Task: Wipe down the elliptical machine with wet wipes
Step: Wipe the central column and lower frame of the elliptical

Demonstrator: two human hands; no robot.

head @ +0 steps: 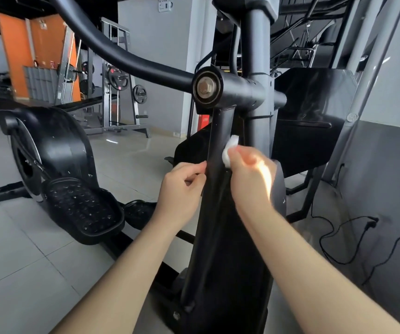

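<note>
Centre of frame: right hand (pixel 249 174), motion-blurred, fingers bunched together pinching a folded white wet wipe (pixel 230 149); wipe pressed on the right edge of the black swing arm (pixel 219 131) of the elliptical machine (pixel 223 249), below the pivot hub (pixel 207 87); single fingers hard to tell apart in the blur; left hand (pixel 182 184) just left of the arm, thumb and forefinger tips pinching its left edge, other fingers curled in; hands level with each other, the arm between them, not touching one another.

Edges and room: grey upright post (pixel 258 56) just right of the wipe, narrow gap between post and arm; curved handlebar tube (pixel 122 56) sweeps from the hub to upper left; studded pedal (pixel 83 208) and flywheel housing (pixel 56 145) lower left, well apart from the hands; open tiled floor (pixel 13 249) at left; black cable (pixel 334 239) loose on the floor lower right near the grey wall; weight rack (pixel 117 78) far back, upper left.
</note>
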